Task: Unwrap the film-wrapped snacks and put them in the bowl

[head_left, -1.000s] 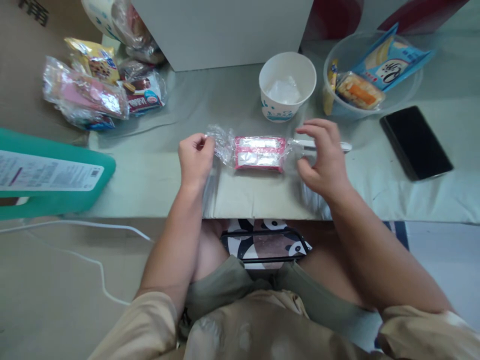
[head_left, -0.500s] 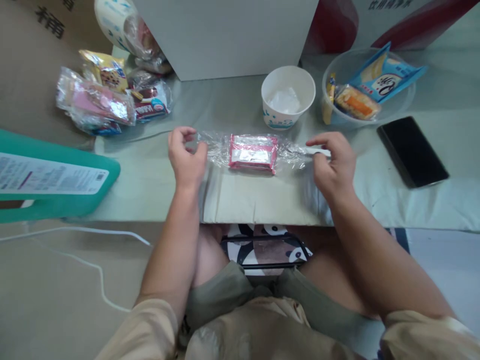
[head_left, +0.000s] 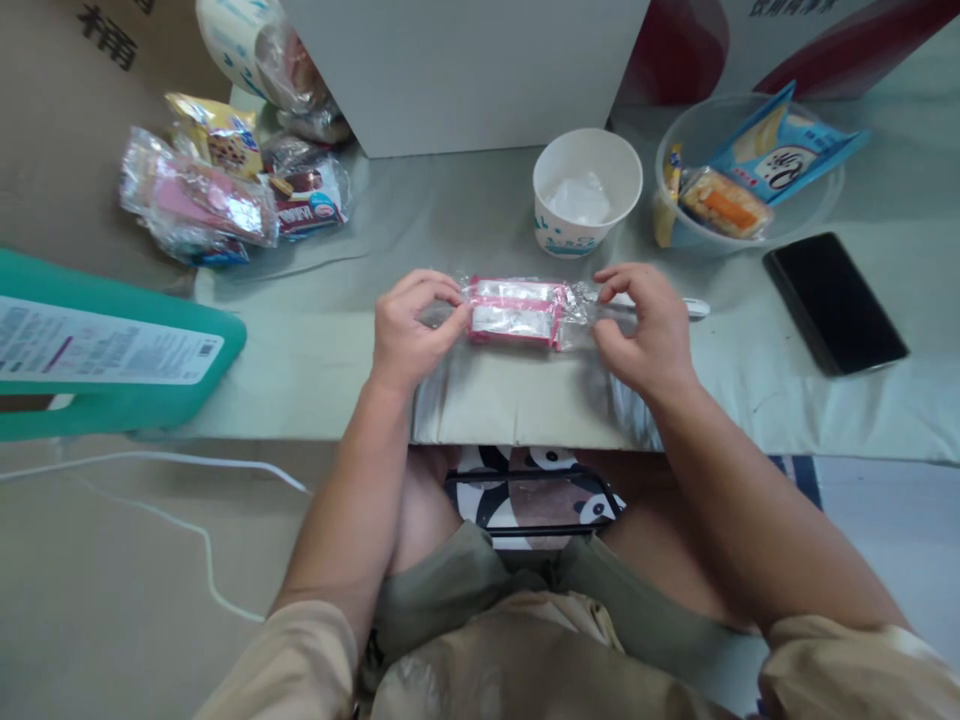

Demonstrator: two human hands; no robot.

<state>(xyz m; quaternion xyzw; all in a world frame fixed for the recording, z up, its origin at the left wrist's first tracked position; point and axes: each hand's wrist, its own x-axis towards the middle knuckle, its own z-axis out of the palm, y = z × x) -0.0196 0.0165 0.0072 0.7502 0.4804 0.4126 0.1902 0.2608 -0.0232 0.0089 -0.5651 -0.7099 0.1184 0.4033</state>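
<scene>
A pink-edged snack pack with silvery panels lies flat on the table in crinkled clear plastic wrap. At its left end, my left hand has thumb and fingers closed on the wrap, close to the pack. My right hand is at the other end, with thumb and forefinger apart on either side of the wrap's tail. A slim white object lies beneath my right hand, its rounded end sticking out to the right; what it is cannot be made out.
Behind the pack stands a paper cup with clear plastic inside. A clear bowl of snacks and a dark phone are to the right. Wrapped snacks are heaped at the left, beyond a green container. A white box stands behind.
Both hands have moved inward toward the pack, and the wrap's outstretched ends are now bunched close to it. More of the white object shows right of my right hand.
</scene>
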